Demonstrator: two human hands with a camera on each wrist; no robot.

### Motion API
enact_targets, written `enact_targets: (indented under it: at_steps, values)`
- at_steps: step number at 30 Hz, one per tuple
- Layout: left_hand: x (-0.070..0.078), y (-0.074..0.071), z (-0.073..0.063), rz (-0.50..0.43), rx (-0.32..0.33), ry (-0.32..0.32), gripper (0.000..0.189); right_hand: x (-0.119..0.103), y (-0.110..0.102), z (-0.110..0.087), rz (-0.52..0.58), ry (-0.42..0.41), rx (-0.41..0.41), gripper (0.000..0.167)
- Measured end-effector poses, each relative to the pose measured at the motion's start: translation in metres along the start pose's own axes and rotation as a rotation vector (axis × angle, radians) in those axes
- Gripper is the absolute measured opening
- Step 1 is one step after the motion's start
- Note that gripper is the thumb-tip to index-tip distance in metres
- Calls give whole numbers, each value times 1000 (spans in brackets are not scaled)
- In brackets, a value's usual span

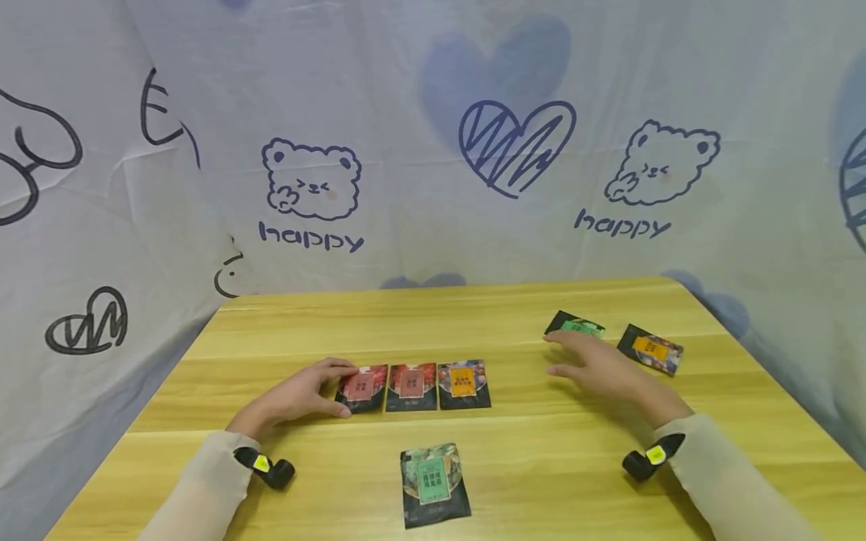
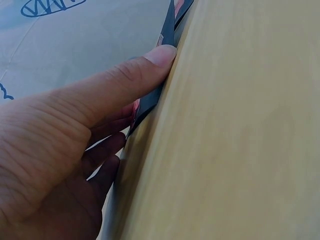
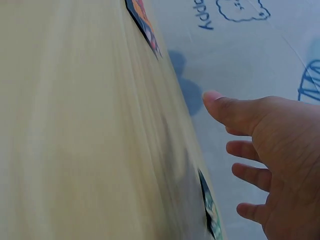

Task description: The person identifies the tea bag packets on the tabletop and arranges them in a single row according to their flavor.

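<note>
My left hand [image 1: 302, 392] rests at the left end of a row of three flat sachets. Its thumb and fingertips touch the edges of the leftmost, red-labelled sachet [image 1: 362, 388]; in the left wrist view the thumb [image 2: 120, 82] lies along that sachet's near edge. Beside it are a second red-labelled sachet [image 1: 412, 386] and an orange-labelled sachet [image 1: 464, 384]. Over the right side of the table, my right hand [image 1: 602, 368] has its fingers spread and holds nothing. A green-labelled sachet [image 1: 571, 322] lies just beyond its fingers, partly hidden by them.
Another orange-labelled sachet [image 1: 651, 349] lies at an angle at the far right. Nearer me, in front of the row, is a green-labelled sachet [image 1: 434, 485]. The wooden table [image 1: 325, 323] ends at a white cloth [image 1: 413, 248] with drawings, hung behind and at both sides.
</note>
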State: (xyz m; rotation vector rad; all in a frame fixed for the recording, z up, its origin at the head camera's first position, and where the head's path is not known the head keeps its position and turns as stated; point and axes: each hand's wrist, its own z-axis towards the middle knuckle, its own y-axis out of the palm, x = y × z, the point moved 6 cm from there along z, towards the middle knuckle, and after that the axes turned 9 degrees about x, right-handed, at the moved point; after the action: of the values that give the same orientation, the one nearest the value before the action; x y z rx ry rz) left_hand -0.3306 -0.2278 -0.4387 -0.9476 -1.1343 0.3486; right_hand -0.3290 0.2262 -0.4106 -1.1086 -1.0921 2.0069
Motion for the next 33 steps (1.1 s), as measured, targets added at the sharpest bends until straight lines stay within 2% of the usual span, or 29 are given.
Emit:
enact_targets:
  at_steps: [7,13,17,22,33]
  values:
    - [0,2,1,-12,0,-18,78,24,-17,-8,-11,53,-1,61]
    - [-1,1,2,-1,3,-18,78,39,-30,-13,-28,74,35,63]
    - [0,0,0,2,0,-16,78,49,-37,-15,-46,157,54,64]
    - [2,-2,-1,-3,-1,-25,78,66,-42,-16,-78,212,81,69]
    - [3,-2,-2,4,-5,-29,78,88,-53,-23,-169,219,95,68]
